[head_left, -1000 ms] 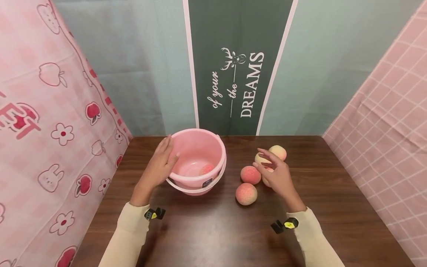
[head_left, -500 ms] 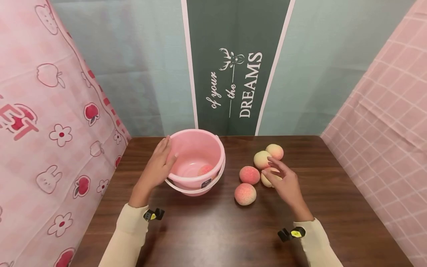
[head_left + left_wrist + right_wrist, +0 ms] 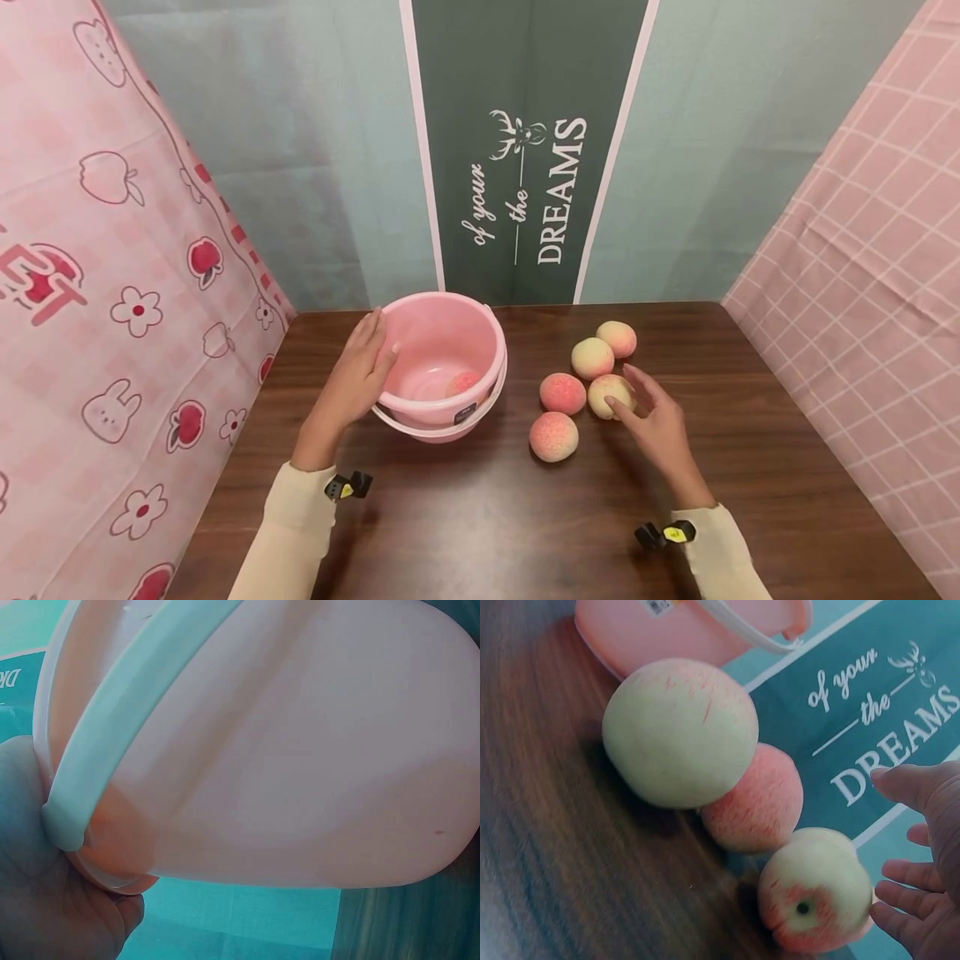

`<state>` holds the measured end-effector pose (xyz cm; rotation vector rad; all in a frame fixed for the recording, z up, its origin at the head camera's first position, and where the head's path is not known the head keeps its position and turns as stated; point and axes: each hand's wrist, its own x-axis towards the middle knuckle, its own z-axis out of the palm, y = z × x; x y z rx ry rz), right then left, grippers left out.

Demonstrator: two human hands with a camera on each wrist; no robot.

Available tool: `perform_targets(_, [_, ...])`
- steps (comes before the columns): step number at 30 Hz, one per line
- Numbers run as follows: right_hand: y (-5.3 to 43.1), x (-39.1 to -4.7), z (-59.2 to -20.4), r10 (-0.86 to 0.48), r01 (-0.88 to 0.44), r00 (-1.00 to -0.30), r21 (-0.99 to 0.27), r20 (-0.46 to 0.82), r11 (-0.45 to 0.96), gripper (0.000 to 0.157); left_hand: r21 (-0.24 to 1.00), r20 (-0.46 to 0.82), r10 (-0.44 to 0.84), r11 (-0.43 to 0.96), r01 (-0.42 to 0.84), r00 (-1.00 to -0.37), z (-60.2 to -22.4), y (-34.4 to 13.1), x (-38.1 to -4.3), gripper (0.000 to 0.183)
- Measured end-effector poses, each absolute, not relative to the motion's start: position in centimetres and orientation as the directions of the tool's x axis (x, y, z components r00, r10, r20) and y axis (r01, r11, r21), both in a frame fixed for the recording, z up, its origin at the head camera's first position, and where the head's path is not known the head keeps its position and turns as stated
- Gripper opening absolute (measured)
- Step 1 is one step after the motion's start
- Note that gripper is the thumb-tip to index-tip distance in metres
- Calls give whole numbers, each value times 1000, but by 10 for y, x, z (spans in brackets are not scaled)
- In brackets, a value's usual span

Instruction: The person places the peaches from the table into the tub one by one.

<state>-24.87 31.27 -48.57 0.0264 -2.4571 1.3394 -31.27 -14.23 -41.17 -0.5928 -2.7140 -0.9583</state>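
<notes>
A pink bucket with a white handle stands left of centre, a reddish toy-like peach lying inside it. My left hand holds the bucket's left rim, thumb over the inner side and fingers along the outside. In the left wrist view, the bucket wall hides most of the fingers. My right hand is spread around the near right side of a pale yellow peach on the table. Seen from the right wrist, that hand has loose fingers beside a peach; firm contact is unclear.
Other peaches sit close by: a red one, a red-and-yellow one in front, and two pale ones behind. The brown wooden table is bounded by a green cloth backdrop and pink side cloths.
My right hand has moved right and toward me, from above the rear peaches to the pale yellow peach at the right. The left hand and bucket have stayed in place.
</notes>
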Motion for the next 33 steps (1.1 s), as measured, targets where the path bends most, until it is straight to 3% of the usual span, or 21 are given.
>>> perform_targets(15, [324,-256,-520,203,-24,-960,-779,193,627,70,557,317,301,709,434,-899,-414,-143,-312,67])
perform_targets(33, [318,-263,-537,231,28,-963,-803,138,596,88,549,308,302,718,428,-902,-414,-143,-311,67])
